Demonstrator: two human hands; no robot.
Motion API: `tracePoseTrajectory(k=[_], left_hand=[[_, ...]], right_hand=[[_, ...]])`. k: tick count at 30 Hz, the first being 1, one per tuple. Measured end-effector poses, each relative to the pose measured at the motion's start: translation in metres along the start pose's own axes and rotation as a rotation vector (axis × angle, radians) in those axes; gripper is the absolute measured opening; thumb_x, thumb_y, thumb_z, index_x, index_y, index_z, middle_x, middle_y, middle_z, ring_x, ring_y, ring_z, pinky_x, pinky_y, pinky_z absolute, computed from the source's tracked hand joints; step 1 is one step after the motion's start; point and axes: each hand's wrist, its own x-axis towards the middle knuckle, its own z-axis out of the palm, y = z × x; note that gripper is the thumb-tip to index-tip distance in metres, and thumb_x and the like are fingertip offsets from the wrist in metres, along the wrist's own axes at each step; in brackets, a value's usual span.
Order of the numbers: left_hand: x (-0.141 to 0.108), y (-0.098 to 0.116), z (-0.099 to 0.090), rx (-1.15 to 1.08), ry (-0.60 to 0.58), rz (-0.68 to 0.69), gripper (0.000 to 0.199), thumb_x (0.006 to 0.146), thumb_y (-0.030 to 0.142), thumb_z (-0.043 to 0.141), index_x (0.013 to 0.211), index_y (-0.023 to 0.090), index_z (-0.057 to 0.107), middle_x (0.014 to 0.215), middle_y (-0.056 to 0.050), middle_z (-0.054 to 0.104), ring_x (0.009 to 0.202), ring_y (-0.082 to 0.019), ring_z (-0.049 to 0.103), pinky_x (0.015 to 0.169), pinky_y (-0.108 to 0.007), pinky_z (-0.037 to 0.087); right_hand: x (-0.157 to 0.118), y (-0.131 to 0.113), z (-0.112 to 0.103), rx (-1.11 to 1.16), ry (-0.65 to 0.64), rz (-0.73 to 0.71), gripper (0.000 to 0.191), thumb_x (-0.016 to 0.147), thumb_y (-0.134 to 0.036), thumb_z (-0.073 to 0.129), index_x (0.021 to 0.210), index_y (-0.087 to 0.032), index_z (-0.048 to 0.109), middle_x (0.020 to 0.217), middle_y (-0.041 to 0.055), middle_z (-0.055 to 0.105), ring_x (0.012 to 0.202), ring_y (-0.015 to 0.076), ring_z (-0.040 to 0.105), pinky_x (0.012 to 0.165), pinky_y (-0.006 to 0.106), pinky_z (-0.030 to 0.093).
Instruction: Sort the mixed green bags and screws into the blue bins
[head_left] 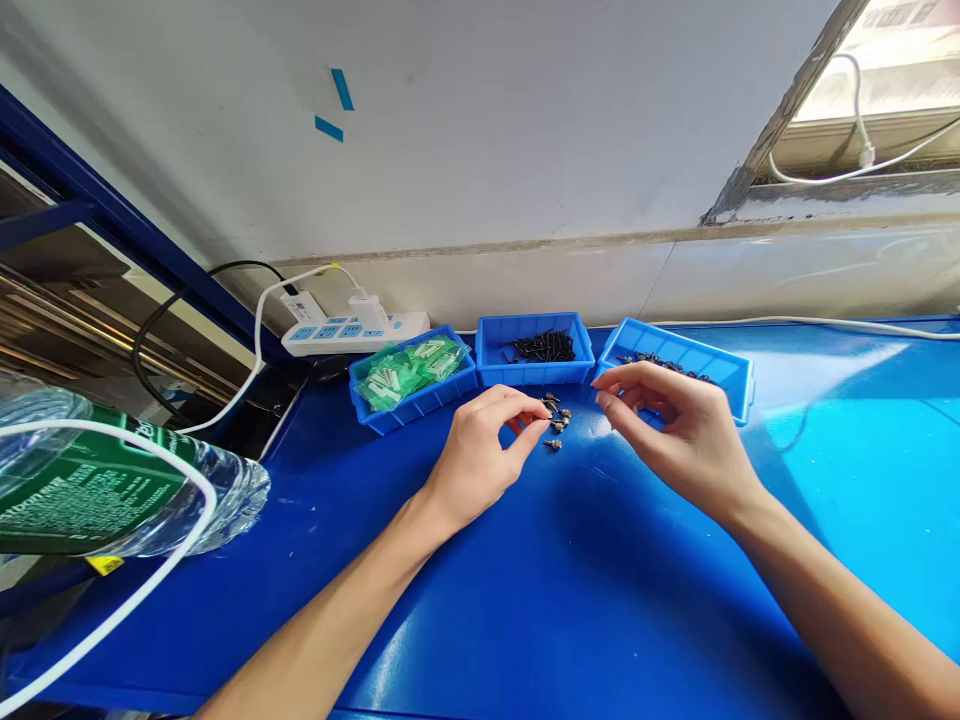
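My left hand (487, 448) is closed in a pinch, its thumb and forefinger tips over a small cluster of metal screws (555, 422) on the blue tabletop (510, 590). Whatever lies between those fingertips is too small to name. To the right, my right hand (667, 425) hovers in front of the right blue bin (739, 385), fingers curled and thumb drawn close to the forefinger. I cannot make out anything in that pinch. Dark small parts (660, 362) in this bin are partly hidden behind the hand.
The middle blue bin (491, 330) holds black screws (546, 346). In the left blue bin (367, 415) lie green plastic bags (412, 370). Behind stands a white power strip (409, 325) with plugs. A large bottle (150, 490) and a white cable (199, 500) occupy the left side.
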Motion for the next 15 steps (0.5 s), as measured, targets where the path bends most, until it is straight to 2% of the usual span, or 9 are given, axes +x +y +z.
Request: tracePoseTrajectory(k=[5, 8, 11, 15], left_hand=[[0.004, 0.007, 0.001, -0.38, 0.008, -0.236, 0.006, 0.082, 0.014, 0.077, 0.084, 0.017, 0.072, 0.087, -0.003, 0.076, 0.081, -0.016, 0.075, 0.081, -0.026, 0.064], [0.006, 0.01, -0.001, -0.506, 0.0, -0.336, 0.017, 0.077, 0.018, 0.082, 0.086, 0.018, 0.069, 0.083, -0.001, 0.077, 0.08, -0.016, 0.077, 0.08, -0.026, 0.064], [0.008, 0.013, -0.004, -0.582, -0.015, -0.396, 0.027, 0.073, 0.018, 0.086, 0.091, 0.018, 0.066, 0.08, 0.001, 0.078, 0.078, -0.015, 0.077, 0.078, -0.024, 0.064], [0.008, 0.014, -0.006, -0.627, -0.065, -0.417, 0.029, 0.074, 0.019, 0.086, 0.093, 0.019, 0.064, 0.076, 0.001, 0.078, 0.072, -0.015, 0.078, 0.073, -0.024, 0.063]], right_hand=[[-0.003, 0.002, 0.002, 0.154, -0.125, 0.08, 0.013, 0.085, -0.032, 0.073, 0.089, -0.02, 0.076, 0.071, 0.0014, 0.073, 0.061, 0.0159, 0.067, 0.056, 0.025, 0.056], [-0.003, 0.003, 0.002, 0.259, -0.229, 0.121, 0.018, 0.083, -0.035, 0.078, 0.095, -0.021, 0.078, 0.079, 0.003, 0.077, 0.067, 0.0176, 0.072, 0.062, 0.026, 0.061], [-0.002, 0.002, 0.0, 0.331, -0.326, 0.163, 0.02, 0.082, -0.037, 0.081, 0.094, -0.021, 0.079, 0.084, 0.0049, 0.081, 0.073, 0.0196, 0.076, 0.068, 0.027, 0.063], [-0.001, 0.001, -0.001, 0.416, -0.399, 0.248, 0.022, 0.08, -0.041, 0.084, 0.086, -0.02, 0.081, 0.078, 0.0046, 0.081, 0.072, 0.0195, 0.077, 0.066, 0.025, 0.062]])
